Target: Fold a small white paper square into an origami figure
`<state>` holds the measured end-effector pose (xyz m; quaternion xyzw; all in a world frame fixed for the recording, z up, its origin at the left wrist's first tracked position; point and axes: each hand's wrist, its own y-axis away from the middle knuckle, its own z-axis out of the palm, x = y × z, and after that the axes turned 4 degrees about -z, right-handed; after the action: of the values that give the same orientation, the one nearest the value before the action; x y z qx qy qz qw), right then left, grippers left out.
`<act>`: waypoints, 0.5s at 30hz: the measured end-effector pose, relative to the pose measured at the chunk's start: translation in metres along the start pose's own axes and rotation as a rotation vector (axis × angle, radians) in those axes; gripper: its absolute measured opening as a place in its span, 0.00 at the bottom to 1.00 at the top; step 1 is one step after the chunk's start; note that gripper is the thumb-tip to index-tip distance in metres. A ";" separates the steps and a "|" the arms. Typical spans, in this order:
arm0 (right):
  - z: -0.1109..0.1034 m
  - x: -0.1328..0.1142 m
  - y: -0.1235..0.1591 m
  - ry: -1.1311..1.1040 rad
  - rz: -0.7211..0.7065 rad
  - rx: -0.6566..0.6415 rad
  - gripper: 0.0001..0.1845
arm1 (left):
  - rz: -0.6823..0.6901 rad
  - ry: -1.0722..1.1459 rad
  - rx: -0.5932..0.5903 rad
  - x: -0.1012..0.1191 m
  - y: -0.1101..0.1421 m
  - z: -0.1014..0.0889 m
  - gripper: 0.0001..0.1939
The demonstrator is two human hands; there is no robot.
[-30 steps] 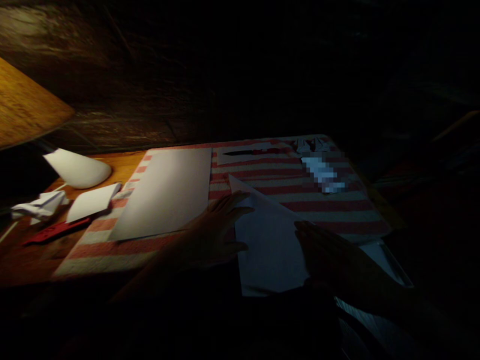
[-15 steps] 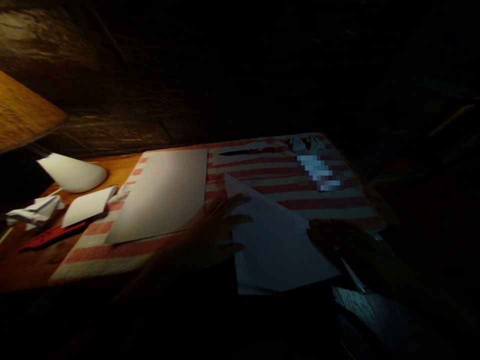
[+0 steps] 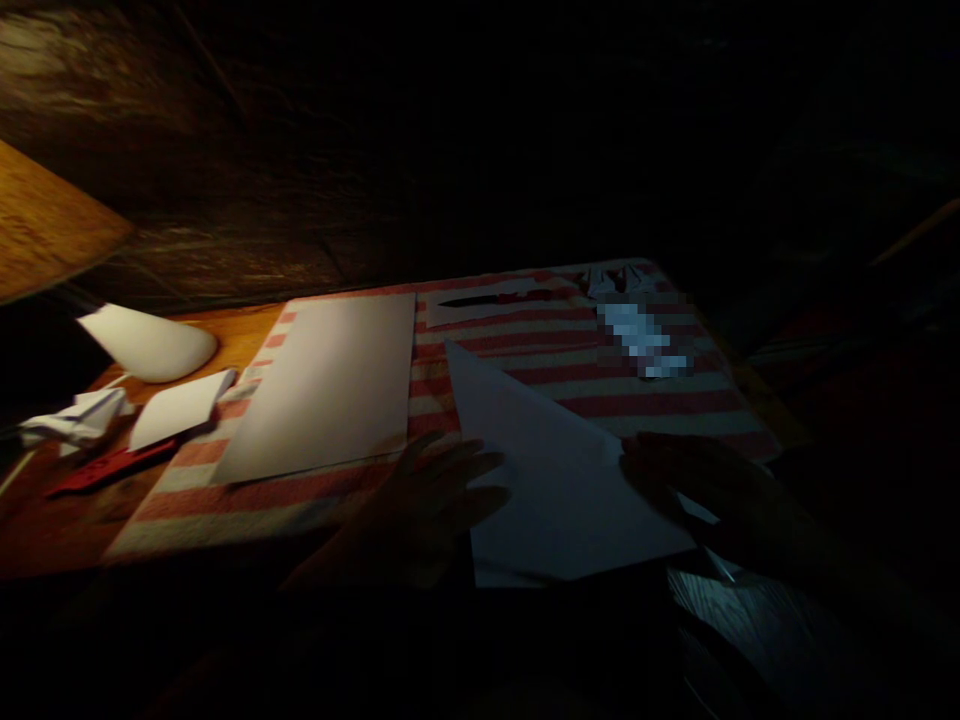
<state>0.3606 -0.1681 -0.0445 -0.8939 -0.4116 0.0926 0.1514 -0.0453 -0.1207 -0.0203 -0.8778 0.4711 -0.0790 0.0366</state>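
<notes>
A white sheet of paper (image 3: 551, 500), folded to a point at its upper left, lies at the front of the striped cloth. My left hand (image 3: 435, 495) rests over its left edge, fingers stretched out and apart. At the right edge, my right hand (image 3: 690, 480) lies dark and flat, its fingertips by the paper's corner. Neither hand grips anything that I can see. To the left of the folded sheet is a flat, uncreased sheet of paper (image 3: 337, 380).
A red-and-white striped cloth (image 3: 652, 402) covers the table. Toward the back lies a knife (image 3: 480, 299) with a red handle, near small folded paper pieces (image 3: 615, 278). On the left are a white lamp base (image 3: 154, 345), a red-handled tool (image 3: 112, 470) and crumpled folded paper (image 3: 79, 420).
My left hand has slid down along the paper's left edge, toward me. My right hand stays by the right edge, and the folded sheet has barely moved.
</notes>
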 end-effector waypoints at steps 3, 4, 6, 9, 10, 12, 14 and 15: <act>0.005 -0.001 -0.002 0.044 -0.034 0.027 0.25 | 0.010 -0.043 0.059 0.007 0.003 0.008 0.27; 0.006 -0.001 -0.003 0.053 -0.034 0.032 0.24 | 0.009 -0.054 0.082 0.008 0.003 0.011 0.26; 0.009 -0.001 -0.004 0.057 -0.018 0.037 0.23 | 0.014 -0.076 0.132 0.010 0.000 0.016 0.25; 0.013 0.000 -0.004 0.037 0.022 0.041 0.24 | 0.044 -0.108 0.255 0.010 -0.006 0.021 0.23; 0.015 0.000 -0.003 0.024 0.035 0.042 0.24 | 0.055 -0.113 0.301 0.009 -0.008 0.023 0.21; 0.017 0.001 -0.002 -0.010 0.063 0.042 0.25 | 0.072 -0.110 0.370 0.007 -0.010 0.027 0.19; 0.019 0.002 0.000 -0.047 0.094 0.053 0.25 | 0.084 -0.087 0.408 0.004 -0.010 0.032 0.18; 0.020 0.002 0.000 -0.063 0.108 0.066 0.24 | 0.081 -0.065 0.416 0.003 -0.010 0.034 0.17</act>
<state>0.3559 -0.1628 -0.0633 -0.9060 -0.3639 0.1424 0.1625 -0.0293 -0.1181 -0.0521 -0.8336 0.4782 -0.1450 0.2355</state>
